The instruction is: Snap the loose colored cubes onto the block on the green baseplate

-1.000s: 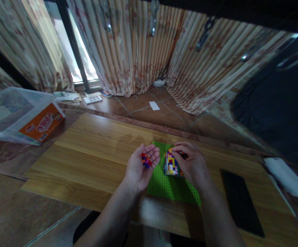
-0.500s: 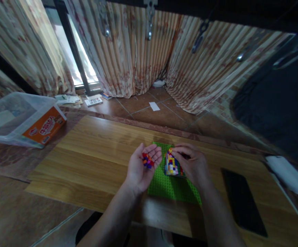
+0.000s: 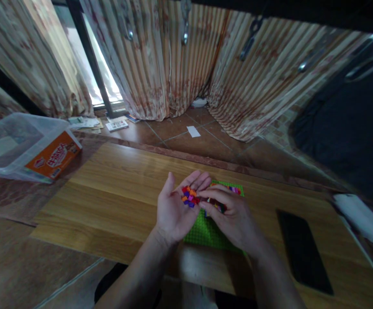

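Observation:
My left hand [image 3: 175, 212] is turned palm up and slightly cupped, its fingers stretched out. In its palm lies a small heap of toy bricks [image 3: 189, 198] in red, orange, purple and pink. Over the edge of that palm, my right hand [image 3: 233, 214] pinches with thumb and forefinger at a red brick beside the heap. Behind and under the right hand, a multicoloured brick structure [image 3: 208, 212] stands on a green baseplate [image 3: 202, 231]; the hand covers most of it. More coloured bricks [image 3: 236, 189] show near the baseplate's far right corner.
The baseplate rests on a wooden table [image 3: 115, 193]. A black tablet-like slab [image 3: 304, 251] lies on the right, near a white object [image 3: 363, 216]. A clear plastic bin [image 3: 22, 141] with an orange label stands at left. Striped curtains [image 3: 186, 73] hang beyond the table.
My right hand has moved left, from the brick structure to the heap in my left palm. The left hand has shifted slightly toward the right hand.

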Demonstrator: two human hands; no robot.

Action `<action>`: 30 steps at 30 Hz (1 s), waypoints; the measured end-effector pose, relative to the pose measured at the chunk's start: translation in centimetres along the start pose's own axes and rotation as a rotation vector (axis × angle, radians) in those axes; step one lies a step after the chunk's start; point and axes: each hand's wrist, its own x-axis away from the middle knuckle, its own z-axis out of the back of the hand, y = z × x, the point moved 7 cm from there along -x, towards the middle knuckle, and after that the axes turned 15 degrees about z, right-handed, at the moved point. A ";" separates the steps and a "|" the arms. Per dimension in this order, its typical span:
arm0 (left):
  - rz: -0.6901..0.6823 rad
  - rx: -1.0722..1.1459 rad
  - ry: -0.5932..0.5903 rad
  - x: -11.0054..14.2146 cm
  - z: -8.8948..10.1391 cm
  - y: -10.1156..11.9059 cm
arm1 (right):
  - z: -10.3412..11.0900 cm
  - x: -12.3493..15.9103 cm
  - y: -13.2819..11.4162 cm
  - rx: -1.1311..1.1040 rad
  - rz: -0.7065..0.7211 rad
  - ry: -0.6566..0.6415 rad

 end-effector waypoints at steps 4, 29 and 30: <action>-0.003 0.014 -0.042 0.0 -0.2 0.1 | -0.2 0.0 0.0 0.036 -0.001 0.037; -0.173 0.013 0.554 0.2 4.6 1.5 | 7.4 3.0 5.2 -0.100 -0.209 0.700; -0.197 0.014 0.576 0.3 4.6 1.6 | 7.7 3.2 5.5 -0.088 -0.217 0.707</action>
